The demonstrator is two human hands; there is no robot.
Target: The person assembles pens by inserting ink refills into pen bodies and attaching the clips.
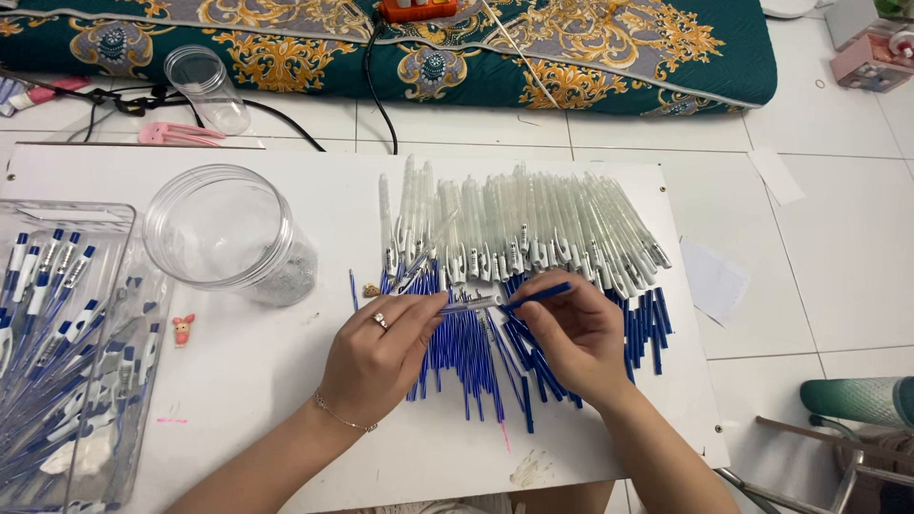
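Note:
My left hand, with a ring and a thin bracelet, pinches a clear pen barrel held level above the board. My right hand grips a blue ink refill whose tip meets the barrel's open end. Under both hands lies a spread of blue refills. Just beyond them a row of clear pen barrels lies side by side on the white board.
A clear round jar stands left of my hands. A clear tray of finished blue pens sits at the far left. A small pink figure lies by the jar. A patterned teal mattress and cables lie beyond the board.

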